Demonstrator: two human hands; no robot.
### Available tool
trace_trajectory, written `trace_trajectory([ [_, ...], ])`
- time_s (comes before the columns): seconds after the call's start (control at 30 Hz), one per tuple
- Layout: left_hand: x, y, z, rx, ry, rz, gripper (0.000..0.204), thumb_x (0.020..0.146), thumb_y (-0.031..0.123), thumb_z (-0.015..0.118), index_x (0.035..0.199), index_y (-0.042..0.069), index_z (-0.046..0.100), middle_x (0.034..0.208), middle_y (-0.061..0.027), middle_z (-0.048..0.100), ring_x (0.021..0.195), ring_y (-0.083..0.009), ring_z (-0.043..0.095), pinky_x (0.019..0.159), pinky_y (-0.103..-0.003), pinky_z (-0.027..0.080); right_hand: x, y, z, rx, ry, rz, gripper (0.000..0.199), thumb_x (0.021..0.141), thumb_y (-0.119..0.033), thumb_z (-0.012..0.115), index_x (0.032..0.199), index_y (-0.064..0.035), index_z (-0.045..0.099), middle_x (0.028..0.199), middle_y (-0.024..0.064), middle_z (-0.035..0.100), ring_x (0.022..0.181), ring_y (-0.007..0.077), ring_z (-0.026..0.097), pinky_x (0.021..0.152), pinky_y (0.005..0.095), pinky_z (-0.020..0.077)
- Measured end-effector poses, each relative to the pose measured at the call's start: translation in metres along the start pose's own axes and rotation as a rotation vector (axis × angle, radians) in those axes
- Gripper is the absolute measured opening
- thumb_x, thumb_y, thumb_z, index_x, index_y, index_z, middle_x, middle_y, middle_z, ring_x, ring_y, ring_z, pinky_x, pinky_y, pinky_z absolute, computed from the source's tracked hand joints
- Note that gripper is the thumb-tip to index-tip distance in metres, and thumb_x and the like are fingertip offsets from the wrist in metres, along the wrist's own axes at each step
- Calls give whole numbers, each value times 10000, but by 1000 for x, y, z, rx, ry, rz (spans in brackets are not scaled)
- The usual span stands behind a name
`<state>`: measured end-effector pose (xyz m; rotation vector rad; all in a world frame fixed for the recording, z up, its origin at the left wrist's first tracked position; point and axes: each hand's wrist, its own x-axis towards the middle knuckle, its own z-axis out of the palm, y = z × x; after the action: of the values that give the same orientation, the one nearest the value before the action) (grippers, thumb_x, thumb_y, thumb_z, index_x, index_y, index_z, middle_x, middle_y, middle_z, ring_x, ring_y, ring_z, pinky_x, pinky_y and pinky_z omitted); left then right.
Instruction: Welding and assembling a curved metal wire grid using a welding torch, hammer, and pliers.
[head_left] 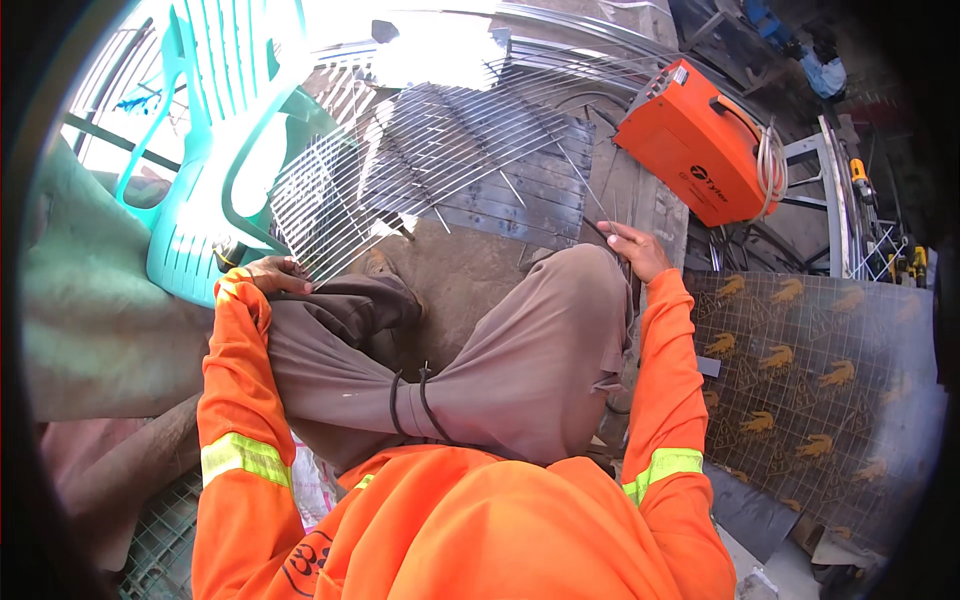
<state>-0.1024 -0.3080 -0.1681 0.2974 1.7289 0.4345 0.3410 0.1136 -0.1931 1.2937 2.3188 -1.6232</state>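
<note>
A grille of thin metal rods [430,150] spreads in front of my knees, with long parallel rods crossed by darker bars. Its near left corner ends beside the fingers of my left hand [278,274]. Those fingers are curled together over my left knee; what they grip is not clear. Beyond my right knee, my right hand [640,250] is closed with thumb and fingers drawn together. A thin dark piece [592,230] shows by its fingertips, too small to name. Dark flat metal sheets [530,215] lie beneath the grille.
A green plastic chair [185,240] stands at the left. An orange box-shaped machine [690,150] with a coiled pale cable [773,170] sits at the far right. A dark patterned sheet [820,370] lies right of my arm. Long metal bars [570,40] run across the back.
</note>
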Motion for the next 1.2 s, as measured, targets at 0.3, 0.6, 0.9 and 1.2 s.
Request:
trace_trajectory([
  [0.3,7,-1,-2,51,-55,10,264,774,199,814,966,78,678,853,32,657,821,-79,581,792,-220,440,-7,24,0,139,-87,37,314,908,-211,604,1202,-129,681,827,-37,527,791,85,454,715,227,383],
  [0.6,-14,18,2,126,72,10,340,779,269,807,1032,75,688,918,7,689,900,-99,604,845,-261,440,-18,16,-2,20,-106,-42,377,887,-172,634,1259,-110,632,832,-36,518,794,78,452,742,242,394],
  [0.9,-7,11,-7,145,148,31,398,778,368,792,1037,82,694,876,19,650,843,-89,561,776,-256,410,-33,12,-17,40,-70,59,558,850,-113,638,1393,-121,511,790,-39,476,759,59,444,725,211,382],
  [1.2,7,-21,-26,27,387,9,601,788,630,691,1075,103,664,902,11,626,825,-113,565,725,-282,433,-56,33,-31,151,130,112,577,824,-24,522,1389,-141,507,946,15,532,788,87,495,765,229,431],
])
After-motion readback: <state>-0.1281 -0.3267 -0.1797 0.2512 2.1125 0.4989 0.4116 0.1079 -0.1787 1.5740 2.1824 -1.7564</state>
